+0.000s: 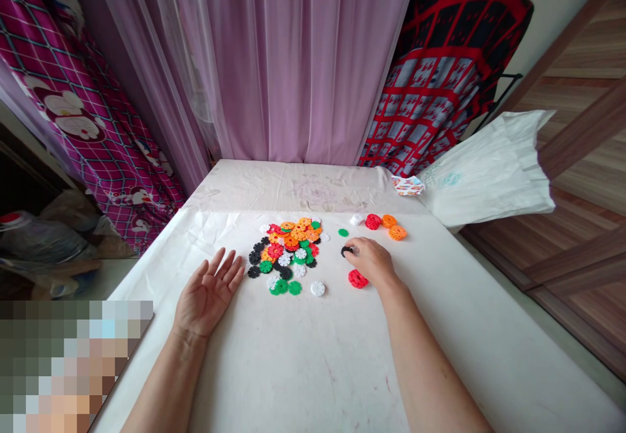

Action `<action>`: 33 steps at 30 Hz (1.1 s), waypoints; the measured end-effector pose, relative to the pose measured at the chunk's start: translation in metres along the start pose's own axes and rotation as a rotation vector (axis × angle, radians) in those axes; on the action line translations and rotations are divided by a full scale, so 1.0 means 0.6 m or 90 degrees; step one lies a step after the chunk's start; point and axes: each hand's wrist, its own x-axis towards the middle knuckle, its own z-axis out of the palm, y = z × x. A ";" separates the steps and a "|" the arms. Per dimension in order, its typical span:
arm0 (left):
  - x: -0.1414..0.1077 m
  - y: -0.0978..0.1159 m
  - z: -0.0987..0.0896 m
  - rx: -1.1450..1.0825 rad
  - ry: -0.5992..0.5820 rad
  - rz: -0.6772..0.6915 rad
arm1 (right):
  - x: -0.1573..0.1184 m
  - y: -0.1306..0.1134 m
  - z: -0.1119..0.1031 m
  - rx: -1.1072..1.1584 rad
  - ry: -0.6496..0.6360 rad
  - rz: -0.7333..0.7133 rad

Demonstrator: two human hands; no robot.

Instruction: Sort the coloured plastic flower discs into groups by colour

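My left hand (208,296) lies palm up on the white tabletop, fingers spread, with nothing in it. Just right of it is a loose heap of notched plastic discs (289,242) in orange, red, green, black and white. My right hand (369,260) pinches a black notched disc (347,251) between thumb and fingers, right of the heap. Close below that hand rests a red ball of interlocked discs (358,279). A single green disc (343,232) lies beyond the fingers, and a white disc (317,288) sits at the heap's near right.
Toward the back right stand a white cluster (357,220), a red ball (373,222) and two orange balls (398,232). A white bag (493,169) sits by the table's right edge, beside a small patterned piece (408,186). Purple curtains (303,61) hang behind the table.
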 end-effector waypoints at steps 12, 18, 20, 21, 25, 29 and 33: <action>-0.001 0.001 0.005 -0.016 0.016 -0.010 | 0.000 0.000 0.008 -0.005 -0.021 -0.002; -0.001 0.000 0.002 -0.002 0.003 -0.004 | 0.000 0.001 0.011 -0.021 -0.024 -0.011; -0.001 0.000 0.002 0.002 0.000 -0.001 | -0.001 0.000 0.006 -0.020 -0.018 -0.015; -0.001 0.000 0.001 -0.001 0.001 -0.002 | -0.002 -0.002 0.003 -0.019 -0.010 -0.015; 0.002 0.000 -0.001 -0.009 0.005 -0.005 | -0.011 -0.035 -0.008 -0.013 0.004 -0.048; 0.003 0.000 -0.003 -0.011 0.003 -0.004 | -0.027 -0.092 -0.003 -0.031 -0.066 -0.122; 0.003 0.000 -0.003 -0.003 -0.002 -0.003 | -0.035 -0.127 0.012 -0.057 -0.085 -0.144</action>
